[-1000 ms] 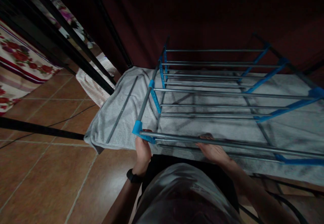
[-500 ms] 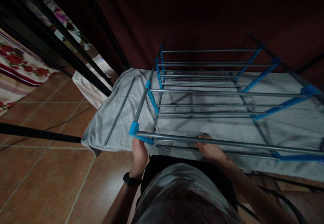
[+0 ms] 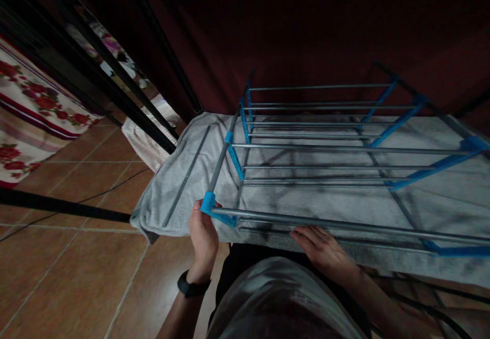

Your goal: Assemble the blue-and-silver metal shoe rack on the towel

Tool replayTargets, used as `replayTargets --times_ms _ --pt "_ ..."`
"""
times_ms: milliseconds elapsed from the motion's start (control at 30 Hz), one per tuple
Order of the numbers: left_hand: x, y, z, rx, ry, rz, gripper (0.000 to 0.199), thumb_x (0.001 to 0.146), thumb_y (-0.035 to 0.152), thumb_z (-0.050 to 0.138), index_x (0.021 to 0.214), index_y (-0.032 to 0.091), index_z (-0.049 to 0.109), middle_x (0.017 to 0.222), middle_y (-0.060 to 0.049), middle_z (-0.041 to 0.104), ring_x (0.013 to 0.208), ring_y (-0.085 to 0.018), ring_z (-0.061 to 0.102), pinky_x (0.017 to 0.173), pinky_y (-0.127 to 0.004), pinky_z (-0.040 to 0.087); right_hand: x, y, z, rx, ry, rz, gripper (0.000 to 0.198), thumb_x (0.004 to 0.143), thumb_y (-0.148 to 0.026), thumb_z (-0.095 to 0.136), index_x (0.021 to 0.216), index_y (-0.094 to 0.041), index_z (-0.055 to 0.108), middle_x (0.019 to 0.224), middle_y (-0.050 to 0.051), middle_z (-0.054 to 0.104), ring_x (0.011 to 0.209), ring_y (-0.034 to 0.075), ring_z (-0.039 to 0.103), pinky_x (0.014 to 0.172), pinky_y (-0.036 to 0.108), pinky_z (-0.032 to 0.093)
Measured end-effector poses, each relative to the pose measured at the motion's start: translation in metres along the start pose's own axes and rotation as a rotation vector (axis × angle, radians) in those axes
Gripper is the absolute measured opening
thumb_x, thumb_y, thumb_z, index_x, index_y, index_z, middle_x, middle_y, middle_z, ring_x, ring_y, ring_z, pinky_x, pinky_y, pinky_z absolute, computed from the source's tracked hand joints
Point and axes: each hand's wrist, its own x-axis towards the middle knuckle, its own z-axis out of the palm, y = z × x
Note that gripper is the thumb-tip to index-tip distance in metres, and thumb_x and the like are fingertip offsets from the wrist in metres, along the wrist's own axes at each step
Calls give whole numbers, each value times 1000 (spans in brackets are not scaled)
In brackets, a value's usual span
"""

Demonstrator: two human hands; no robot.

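Observation:
A shoe rack of grey metal tubes with blue plastic joints lies across a grey cloth in front of me. My left hand is closed around the blue corner joint at the rack's near left, with some fingers hidden behind it. My right hand lies along the rack's near side, its fingers stretched out and close together over the lower front tube. The right thumb is out of sight. A loose grey tube rests on the cloth, left of the rack.
The grey cloth covers a low surface against a dark red panel. Black metal bars run along the left. Beyond them are a floral cloth, a striped cloth and a thin cable on the tiled floor.
My left hand has shifted from beneath the corner joint to its outer left side. My right hand has drawn back slightly toward me from the front tube. The view has tilted a little.

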Motion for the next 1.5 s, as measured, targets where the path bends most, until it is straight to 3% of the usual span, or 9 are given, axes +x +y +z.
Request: replayTargets --times_ms 133,367,500,633,767,867,967,1233,1500 --pt "3 29 10 -186 -44 3 38 94 54 44 93 20 62 77 -2 62 78 -19 58 81 -33 47 15 -26 -43 71 193 -154 39 97 -9 42 128 -18 63 120 8 69 110 18 61 101 36 47" --pt "-4 55 24 -298 -128 -47 47 92 62 45 102 19 62 76 -4 65 76 -20 59 74 -32 47 30 -33 -84 -9 513 -57 36 94 -6 51 122 -19 68 113 7 72 112 17 62 103 33 46" --pt "21 41 14 -334 -147 -180 50 89 64 48 91 17 65 76 -5 63 73 -19 59 70 -32 48 25 -32 -62 49 393 -167 33 95 -8 47 118 -18 69 112 7 72 107 17 64 98 33 50" --pt "69 -2 6 -153 -193 -247 32 80 48 67 92 19 69 83 -5 66 81 -20 62 73 -32 52 21 -12 -18 27 192 33 40 94 -9 43 122 -24 67 120 6 70 104 17 65 94 35 54" --pt "105 -40 22 -44 -267 -213 44 70 47 76 103 19 69 101 -8 69 100 -26 64 78 -34 54 35 25 13 37 200 186 43 91 -9 46 125 -26 65 130 8 64 119 22 59 101 42 52" --pt "114 -51 44 21 -356 -175 48 75 45 73 116 21 66 121 -9 66 118 -28 59 98 -41 49 59 51 25 44 229 208 46 90 -7 46 128 -24 63 131 8 63 117 22 58 99 40 52" --pt "120 -63 64 84 -482 -141 49 73 38 73 120 22 65 127 -8 65 123 -28 56 110 -44 40 90 71 32 -5 234 217 48 87 -6 47 130 -21 62 136 10 59 117 23 56 98 41 49" --pt "126 -108 89 115 -637 -183 64 67 42 78 123 17 60 116 -13 70 114 -30 63 106 -48 44 159 88 29 -199 135 315 43 98 -18 45 140 -18 54 143 13 54 126 26 49 108 46 34" --pt "118 -110 94 120 -584 -160 42 70 46 75 99 17 66 105 -11 71 108 -28 64 103 -44 44 177 95 25 -264 83 339 39 100 -22 46 138 -17 52 130 14 61 121 27 51 112 51 25"
